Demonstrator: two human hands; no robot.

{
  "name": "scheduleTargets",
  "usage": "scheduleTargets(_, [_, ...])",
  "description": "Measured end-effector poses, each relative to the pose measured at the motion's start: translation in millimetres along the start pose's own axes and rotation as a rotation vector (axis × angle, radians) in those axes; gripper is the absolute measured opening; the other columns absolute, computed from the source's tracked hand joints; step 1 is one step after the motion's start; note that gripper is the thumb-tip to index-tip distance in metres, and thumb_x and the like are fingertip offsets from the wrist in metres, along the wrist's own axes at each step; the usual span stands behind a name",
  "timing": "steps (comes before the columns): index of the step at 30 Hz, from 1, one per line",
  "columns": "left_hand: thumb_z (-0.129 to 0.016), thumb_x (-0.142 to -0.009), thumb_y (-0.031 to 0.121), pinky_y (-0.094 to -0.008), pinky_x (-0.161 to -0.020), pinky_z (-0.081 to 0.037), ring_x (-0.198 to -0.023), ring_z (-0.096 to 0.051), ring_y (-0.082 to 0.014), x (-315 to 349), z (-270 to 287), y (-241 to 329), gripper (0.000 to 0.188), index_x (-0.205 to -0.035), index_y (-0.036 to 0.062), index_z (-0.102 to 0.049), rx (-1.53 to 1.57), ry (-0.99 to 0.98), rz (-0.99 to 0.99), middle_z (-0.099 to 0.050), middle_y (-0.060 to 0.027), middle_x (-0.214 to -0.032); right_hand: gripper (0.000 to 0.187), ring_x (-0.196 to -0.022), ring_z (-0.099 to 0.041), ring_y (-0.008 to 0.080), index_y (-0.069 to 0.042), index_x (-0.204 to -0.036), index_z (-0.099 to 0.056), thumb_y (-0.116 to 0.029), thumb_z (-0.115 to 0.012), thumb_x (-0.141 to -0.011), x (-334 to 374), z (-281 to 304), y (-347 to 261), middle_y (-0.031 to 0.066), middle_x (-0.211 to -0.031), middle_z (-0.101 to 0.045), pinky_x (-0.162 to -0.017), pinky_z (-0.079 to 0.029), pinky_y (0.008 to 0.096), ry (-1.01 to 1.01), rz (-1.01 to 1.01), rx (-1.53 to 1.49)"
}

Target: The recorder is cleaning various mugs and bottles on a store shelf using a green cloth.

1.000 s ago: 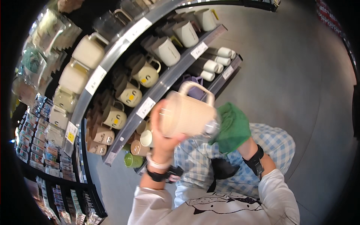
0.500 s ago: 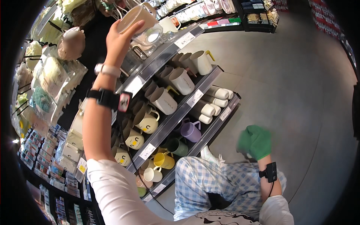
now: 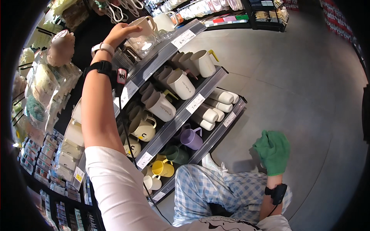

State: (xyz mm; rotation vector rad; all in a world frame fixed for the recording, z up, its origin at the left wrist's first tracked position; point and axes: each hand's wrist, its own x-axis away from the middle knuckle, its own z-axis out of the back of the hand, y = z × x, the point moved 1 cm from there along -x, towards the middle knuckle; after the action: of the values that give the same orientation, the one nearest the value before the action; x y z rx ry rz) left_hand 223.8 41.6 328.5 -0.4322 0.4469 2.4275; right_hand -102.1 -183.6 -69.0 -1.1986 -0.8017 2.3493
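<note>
My left hand (image 3: 120, 34) is at the top shelf with its fingers closed round the rim of a beige mug (image 3: 142, 27). The mug stands at or just above clear glass cups (image 3: 148, 45); contact with the shelf is hard to make out. Behind it is a white mug (image 3: 163, 22) with an orange mark. My right hand is wrapped to the wrist in a green cloth or mitt (image 3: 272, 152), which hides the fingers. It hangs above the floor, beyond my checked trousers and away from the shelves.
Below, a tiered rack carries white mugs (image 3: 181, 84), yellow-faced mugs (image 3: 143, 129), a purple mug (image 3: 191, 138), a yellow mug (image 3: 163, 168) and white rolled items (image 3: 219, 106). Bagged puffs (image 3: 40, 79) hang at left. A black cable (image 3: 125, 131) runs along my left arm.
My left hand has lowered the beige mug toward the shelf, bringing it more upright. The green-covered right hand has shifted slightly right and down.
</note>
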Motion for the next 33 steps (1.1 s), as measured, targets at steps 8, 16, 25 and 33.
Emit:
scheduleTargets(8, [-0.058,-0.062,0.039,-0.0345,-0.074,-0.038,-0.087,-0.052,-0.0191,7,0,7,0.044,-0.091,0.0062,-0.063,-0.170,-0.251,0.140,-0.059,-0.0089,-0.091,0.022,-0.070,-0.054,0.0286,-0.004,-0.077,-0.060,-0.018,-0.064,-0.061,14,-12,6,0.0106,-0.075,-0.058,-0.068,-0.042,0.0355,0.080,0.190,0.071])
scheduleTargets(16, [-0.056,-0.063,0.037,-0.0253,-0.072,-0.040,-0.078,-0.053,-0.0196,9,-11,-1,0.042,-0.088,0.0043,-0.063,-0.030,-0.199,0.208,-0.059,-0.0108,-0.087,0.019,-0.070,-0.055,0.0280,-0.005,-0.079,-0.060,-0.017,-0.062,-0.064,18,-19,11,0.0103,-0.075,-0.059,-0.070,-0.042,0.0346,0.030,0.115,0.067])
scheduleTargets(25, [-0.059,-0.064,0.047,-0.0294,-0.083,-0.037,-0.098,-0.049,-0.0258,-5,-22,-6,0.071,-0.118,0.0029,-0.043,-0.164,-0.221,0.292,-0.051,-0.0162,-0.108,0.021,-0.074,-0.055,0.0264,-0.006,-0.083,-0.060,-0.016,-0.063,-0.064,16,-24,2,0.0091,-0.082,-0.060,-0.072,-0.042,0.0339,-0.132,-0.144,-0.209])
scheduleTargets(33, [-0.061,-0.059,0.030,-0.0356,-0.086,-0.037,-0.102,-0.047,-0.0357,-40,-50,45,0.074,-0.126,0.0148,-0.032,-0.612,0.184,-0.210,-0.052,-0.0194,-0.106,0.019,-0.053,-0.052,0.0248,-0.004,-0.078,-0.060,-0.014,-0.064,-0.063,16,-49,26,0.0093,-0.060,-0.057,-0.058,-0.044,0.0295,-0.065,-0.094,-0.307])
